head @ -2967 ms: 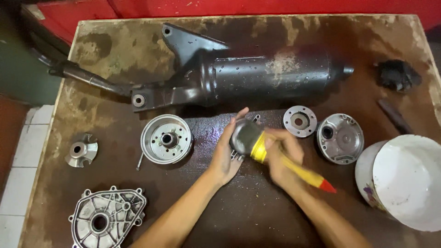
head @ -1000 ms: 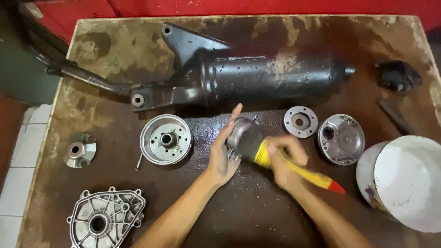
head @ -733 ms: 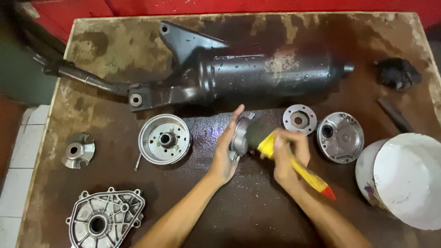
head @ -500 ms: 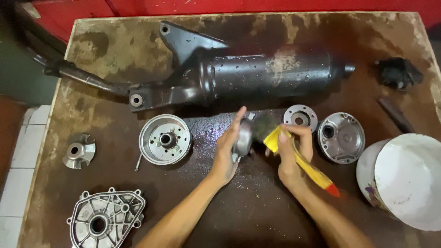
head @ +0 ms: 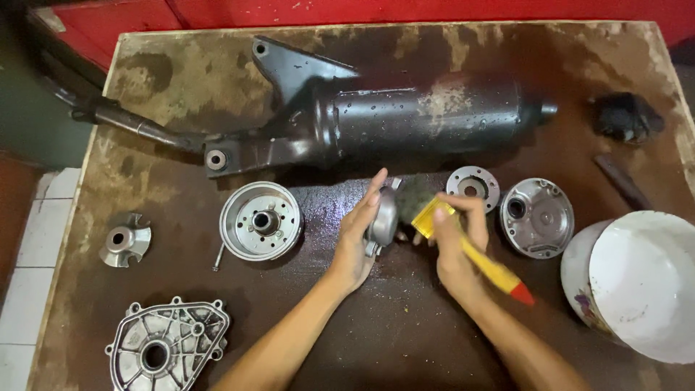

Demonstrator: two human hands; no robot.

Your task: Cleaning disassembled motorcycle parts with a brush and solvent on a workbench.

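Observation:
My left hand [head: 354, 239] holds a small round metal engine part [head: 384, 216] on edge above the wet brown table [head: 405, 333], fingers stretched up behind it. My right hand [head: 455, 246] grips a yellow paintbrush with a red handle tip [head: 483, 263]. Its dark bristles [head: 413, 194] press against the right face of the metal part.
A black exhaust muffler [head: 405, 119] lies across the back. On the table sit a drum-shaped rotor [head: 260, 219], a small flange [head: 472, 185], a round cover [head: 536, 217], a finned piece [head: 126, 239] and a crankcase cover [head: 166, 346]. A white bucket [head: 637, 282] stands at right.
The metal part has been turned from facing me to standing on edge. The brush has shifted from its front to its right side, stroking back and forth.

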